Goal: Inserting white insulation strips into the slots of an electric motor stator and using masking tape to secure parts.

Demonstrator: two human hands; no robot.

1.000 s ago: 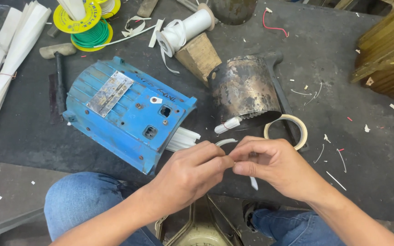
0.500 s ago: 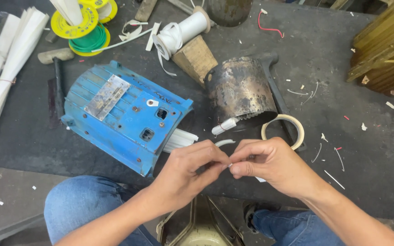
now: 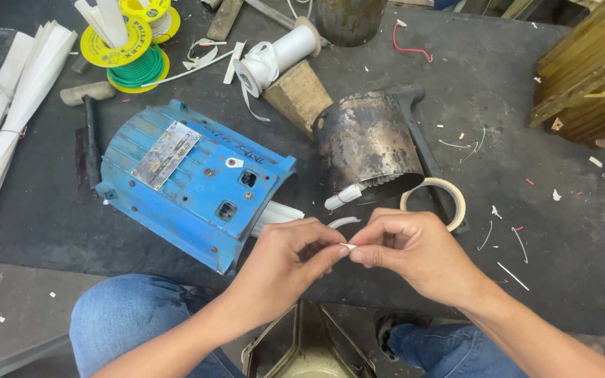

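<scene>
Pinched a tiny white scrap (image 3: pixel 348 246) between thumb and fingertips of both hands, left hand (image 3: pixel 285 262) and right hand (image 3: pixel 414 255) meeting low centre, over the near edge of the dark mat (image 3: pixel 540 231). Fingers otherwise curled in, nothing else held. Just beyond the left hand, blue casing (image 3: pixel 190 182) with white strips poking out. Past the right hand, rusty cylinder (image 3: pixel 365 143) and tape ring (image 3: pixel 434 201). White spool (image 3: pixel 278 56) further back.
</scene>
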